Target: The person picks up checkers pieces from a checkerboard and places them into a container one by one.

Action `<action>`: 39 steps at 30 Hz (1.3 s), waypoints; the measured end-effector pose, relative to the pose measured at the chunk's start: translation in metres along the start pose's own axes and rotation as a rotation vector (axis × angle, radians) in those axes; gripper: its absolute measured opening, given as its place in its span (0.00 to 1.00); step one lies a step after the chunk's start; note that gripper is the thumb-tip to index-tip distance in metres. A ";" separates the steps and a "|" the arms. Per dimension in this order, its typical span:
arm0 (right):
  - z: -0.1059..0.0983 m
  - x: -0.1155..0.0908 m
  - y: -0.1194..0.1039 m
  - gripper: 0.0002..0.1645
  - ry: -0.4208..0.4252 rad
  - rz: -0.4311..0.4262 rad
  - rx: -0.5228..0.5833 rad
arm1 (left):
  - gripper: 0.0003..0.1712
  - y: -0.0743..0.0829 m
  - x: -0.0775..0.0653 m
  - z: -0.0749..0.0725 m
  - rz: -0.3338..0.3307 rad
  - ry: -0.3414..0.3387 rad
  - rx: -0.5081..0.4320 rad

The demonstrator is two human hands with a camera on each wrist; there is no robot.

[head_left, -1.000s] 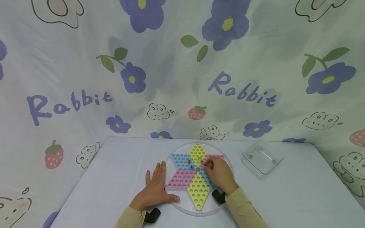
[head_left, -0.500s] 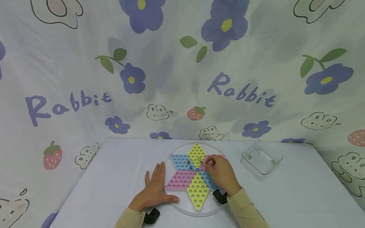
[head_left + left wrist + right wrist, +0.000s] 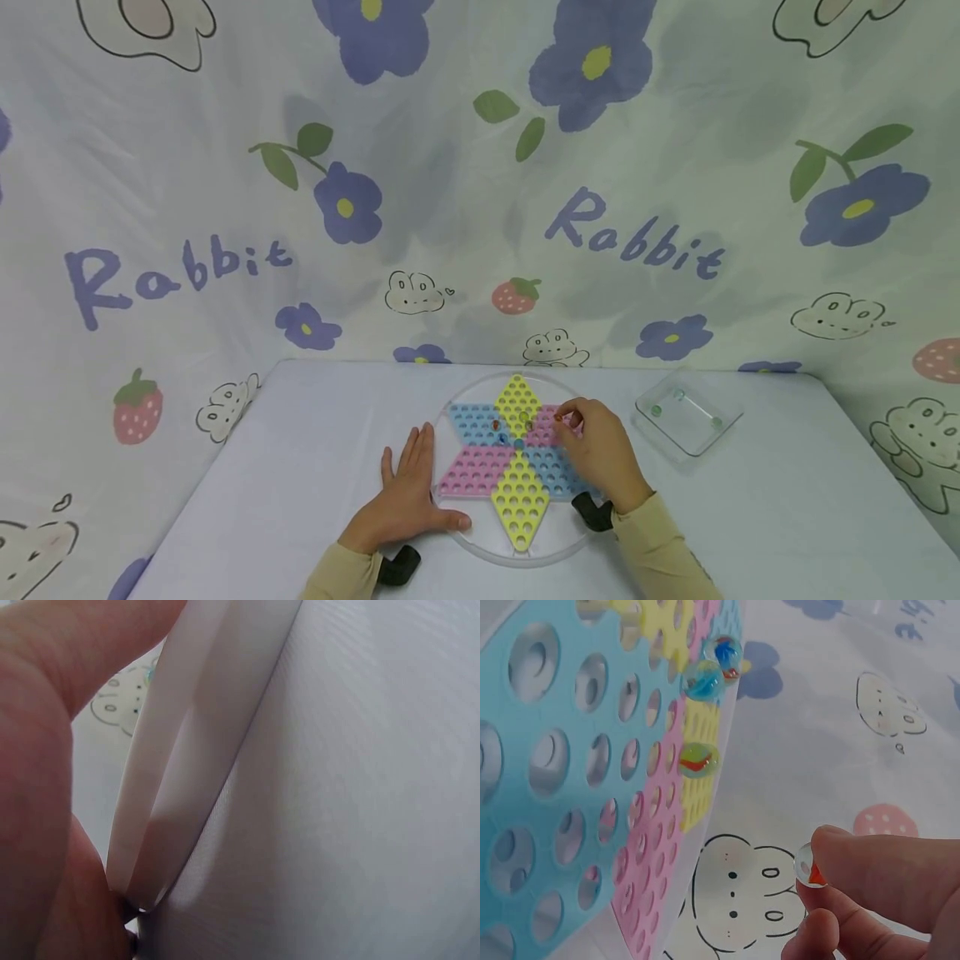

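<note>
My right hand [image 3: 603, 446] pinches a clear marble with an orange-red swirl [image 3: 805, 862] between thumb and fingers, over the pink section at the right of a round Chinese checkers board [image 3: 521, 505]. Several marbles sit around the board's centre, among them a blue one [image 3: 724, 652], a teal one [image 3: 702, 681] and a yellow-green one with a red swirl [image 3: 698, 760]. Fingers spread, my left hand [image 3: 407, 507] rests at the left of the board, its thumb over the clear rim [image 3: 161, 761]. The left wrist view shows that rim close up beside the hand.
To the right of the board stands a clear square box [image 3: 695, 455] with several greenish marbles [image 3: 717, 422] inside. A white cloth [image 3: 300, 450] covers the table. Behind it hangs a patterned curtain [image 3: 465, 225].
My right hand has moved right, away from the board's centre, with the marble still pinched. The left hand stays where it was.
</note>
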State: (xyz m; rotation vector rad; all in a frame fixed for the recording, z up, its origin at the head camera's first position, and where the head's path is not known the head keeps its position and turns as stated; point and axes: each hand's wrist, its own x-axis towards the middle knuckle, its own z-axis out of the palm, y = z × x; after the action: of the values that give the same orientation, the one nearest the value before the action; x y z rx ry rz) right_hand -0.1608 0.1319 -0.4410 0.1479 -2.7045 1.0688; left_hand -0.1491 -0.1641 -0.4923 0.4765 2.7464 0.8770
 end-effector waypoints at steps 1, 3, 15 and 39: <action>-0.001 0.000 0.000 0.06 0.001 -0.004 0.003 | 0.87 0.000 0.000 0.000 0.000 -0.001 0.003; -0.004 0.001 0.001 0.06 0.002 -0.006 0.010 | 0.87 0.000 0.000 0.000 0.001 -0.002 0.009; -0.021 0.004 0.011 0.08 0.042 -0.027 0.004 | 0.87 -0.001 0.000 0.000 0.005 -0.010 0.011; -0.051 0.012 0.041 0.12 0.107 0.066 -0.033 | 0.86 -0.001 0.001 0.001 -0.003 0.000 0.000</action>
State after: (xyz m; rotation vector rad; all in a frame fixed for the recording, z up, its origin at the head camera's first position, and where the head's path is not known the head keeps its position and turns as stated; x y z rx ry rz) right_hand -0.1709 0.1968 -0.4294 -0.0047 -2.6455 1.0192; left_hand -0.1498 -0.1642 -0.4942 0.4721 2.7464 0.8766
